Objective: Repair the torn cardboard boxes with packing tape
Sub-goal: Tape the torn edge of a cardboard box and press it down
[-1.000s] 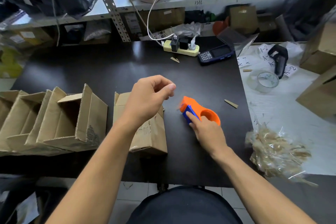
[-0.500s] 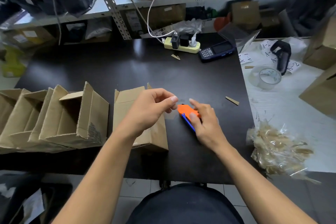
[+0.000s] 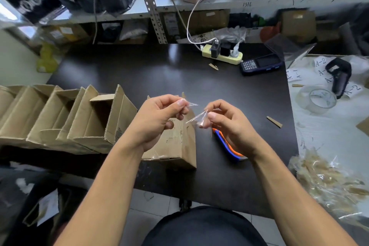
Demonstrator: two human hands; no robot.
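Note:
A short strip of clear tape (image 3: 196, 117) hangs in the air between my two hands. My left hand (image 3: 159, 118) pinches its left end between thumb and forefinger. My right hand (image 3: 229, 124) pinches the right end. Under my left hand a small cardboard box (image 3: 175, 146) lies on its side on the black table (image 3: 179, 78). The orange and blue tape dispenser (image 3: 227, 146) lies on the table below my right hand, partly hidden by the wrist.
A row of open cardboard boxes (image 3: 60, 118) lies at the left. A clear tape roll (image 3: 317, 99), paper labels and a black scanner (image 3: 339, 78) sit at the right. A power strip (image 3: 221, 55) and a handheld terminal (image 3: 261, 64) are at the back. A heap of tape scraps (image 3: 327, 183) lies at the lower right.
My right hand has let go of the dispenser, which now lies flat on the table. Both hands have risen and now hold a tape strip between them.

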